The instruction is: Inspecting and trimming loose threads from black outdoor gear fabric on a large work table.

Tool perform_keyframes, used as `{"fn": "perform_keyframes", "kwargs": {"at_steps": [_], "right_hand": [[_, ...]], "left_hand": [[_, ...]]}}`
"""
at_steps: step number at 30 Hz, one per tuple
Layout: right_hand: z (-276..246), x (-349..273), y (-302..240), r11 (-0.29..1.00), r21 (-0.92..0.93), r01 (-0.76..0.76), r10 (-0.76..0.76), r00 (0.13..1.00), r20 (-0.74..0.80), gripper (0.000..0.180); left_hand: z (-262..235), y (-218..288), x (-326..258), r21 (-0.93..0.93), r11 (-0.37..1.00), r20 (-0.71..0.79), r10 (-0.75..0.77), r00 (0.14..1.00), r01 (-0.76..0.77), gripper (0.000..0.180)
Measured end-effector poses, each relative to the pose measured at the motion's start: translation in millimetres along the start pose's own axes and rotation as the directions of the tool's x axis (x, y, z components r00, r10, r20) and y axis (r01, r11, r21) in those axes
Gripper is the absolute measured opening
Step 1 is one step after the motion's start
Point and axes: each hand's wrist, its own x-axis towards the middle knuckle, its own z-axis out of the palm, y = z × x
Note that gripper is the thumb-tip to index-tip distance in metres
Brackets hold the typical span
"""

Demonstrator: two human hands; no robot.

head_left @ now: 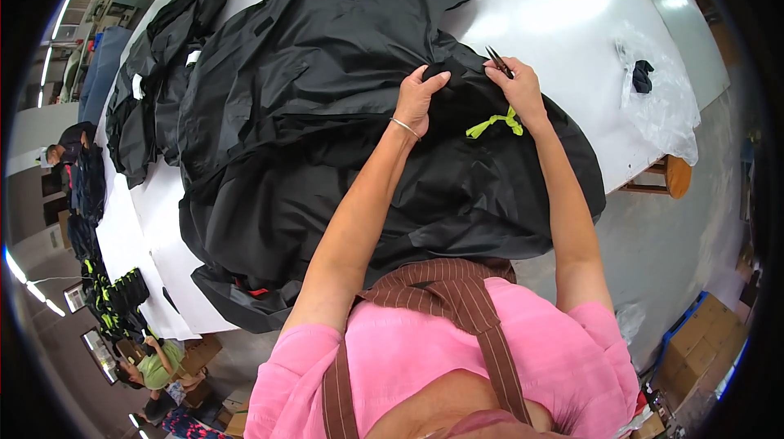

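A large black garment point(327, 112) lies spread over a white table point(563, 6). My left hand point(419, 96) pinches a fold of its black fabric; a thin bracelet circles that wrist. My right hand point(516, 88) holds small dark thread snips point(498, 61), blades pointing up and away, right beside the pinched fold. A yellow-green cord point(495, 122) hangs at my right wrist over the black cloth.
More black garments point(163, 55) are piled along the table's left side. A clear plastic bag point(665, 104) with a dark scrap lies at the right edge. A wooden stool point(670, 178) stands beside the table. Cardboard boxes point(702, 341) sit lower right. Other people work at far left.
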Motion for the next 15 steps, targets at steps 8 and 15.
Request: {"fn": "perform_keyframes", "kwargs": {"at_steps": [8, 15], "right_hand": [[8, -38, -28, 0.750, -0.545, 0.374, -0.545, 0.817, -0.189, 0.027], [10, -43, -32, 0.828, -0.418, 0.374, -0.414, 0.910, -0.006, 0.025]], "left_hand": [[-9, 0, -4, -0.134, 0.991, 0.067, -0.021, 0.998, 0.030, 0.019], [-13, -4, -4, -0.194, 0.978, 0.059, -0.064, 0.996, 0.074, 0.022]]}}
